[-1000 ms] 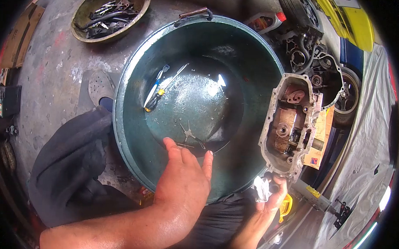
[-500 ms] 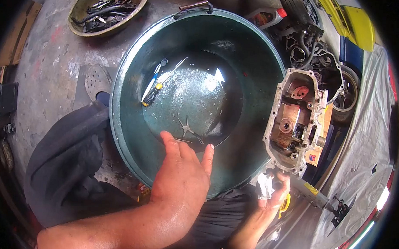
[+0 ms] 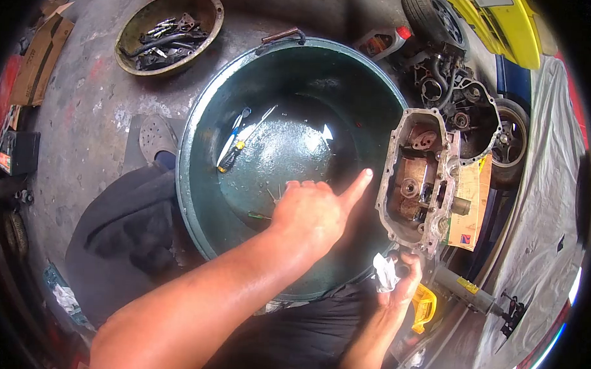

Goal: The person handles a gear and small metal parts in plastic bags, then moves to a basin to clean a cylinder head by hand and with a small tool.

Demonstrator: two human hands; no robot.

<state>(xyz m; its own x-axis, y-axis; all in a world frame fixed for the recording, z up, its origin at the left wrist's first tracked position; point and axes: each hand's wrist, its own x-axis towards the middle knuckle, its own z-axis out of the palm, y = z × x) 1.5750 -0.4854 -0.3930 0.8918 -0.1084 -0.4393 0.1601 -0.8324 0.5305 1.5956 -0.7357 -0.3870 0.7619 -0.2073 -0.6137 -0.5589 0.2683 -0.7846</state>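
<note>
My left hand [image 3: 314,214] is over the green tub [image 3: 202,236], one digit stretched toward the metal engine casing [image 3: 405,214] and the others bent downward. Nothing shows in it, though its underside is hidden. At the casing's lower end my right hand [image 3: 399,286] holds it upright over the tub's right rim, with a crumpled white tissue [image 3: 385,272] also against the fingers. Inside the tub lie a yellow-and-black screwdriver [image 3: 231,156], a blue-and-white slim tool [image 3: 233,133] and a small green-handled tool [image 3: 258,216]. Thin metal prongs [image 3: 279,194] poke out beside my left hand, mostly covered.
A brass-coloured basin [image 3: 134,63] of metal parts stands at the upper left. To the right are an engine block [image 3: 464,115], wheels [image 3: 509,136], a flat cardboard piece [image 3: 467,197] and a grey plastic sheet [image 3: 547,148]. Behind the tub sits a red-capped bottle [image 3: 382,43].
My left hand has moved right and up toward the casing, covering most of the metal pronged tool. The casing and my right hand have shifted slightly left. The camera view has shifted too.
</note>
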